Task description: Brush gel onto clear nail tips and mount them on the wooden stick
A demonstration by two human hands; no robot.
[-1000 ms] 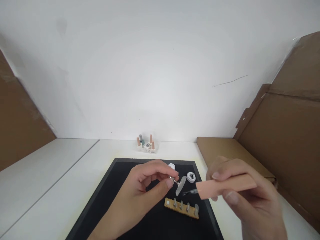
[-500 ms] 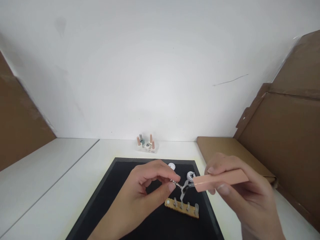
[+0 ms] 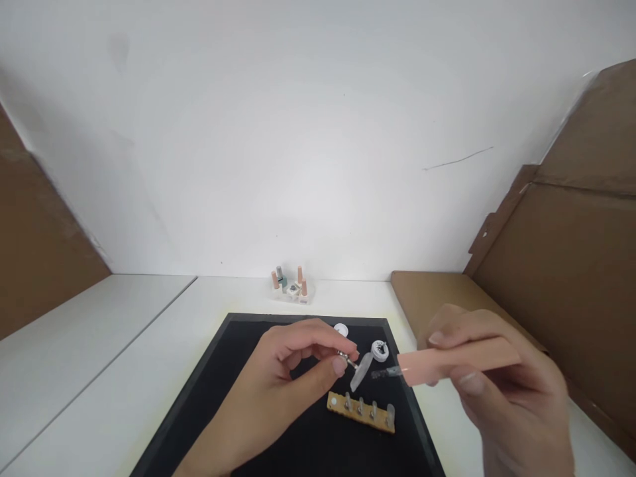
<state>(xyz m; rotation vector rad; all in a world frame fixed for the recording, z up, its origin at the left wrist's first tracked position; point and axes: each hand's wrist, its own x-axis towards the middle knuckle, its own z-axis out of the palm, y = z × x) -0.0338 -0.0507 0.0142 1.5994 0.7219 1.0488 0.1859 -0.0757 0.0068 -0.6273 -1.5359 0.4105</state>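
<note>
My left hand (image 3: 293, 371) pinches a thin metal stem between thumb and fingertips. A clear, whitish false nail (image 3: 362, 372) sits tilted on the end of that stem. My right hand (image 3: 501, 384) grips a nail polish brush by its long peach cap (image 3: 457, 361). The bristles (image 3: 382, 373) point left and are a short gap away from the false nail. Below them, a tan display strip (image 3: 360, 412) lies on the black mat, with several clear false nails standing on metal stems along it. A white round pot (image 3: 379, 350) with dark bits inside is behind the brush.
The black mat (image 3: 209, 424) with its grey border covers the middle of the white table. A white round lid (image 3: 340, 330) rests near its far edge. Further back, a clear tray (image 3: 291, 298) holds several polish bottles. Cardboard (image 3: 442, 291) lies at the right, before the white wall.
My right hand has drawn the brush to the right, off the false nail. The nail in my left hand has shifted slightly and tilts a little differently.
</note>
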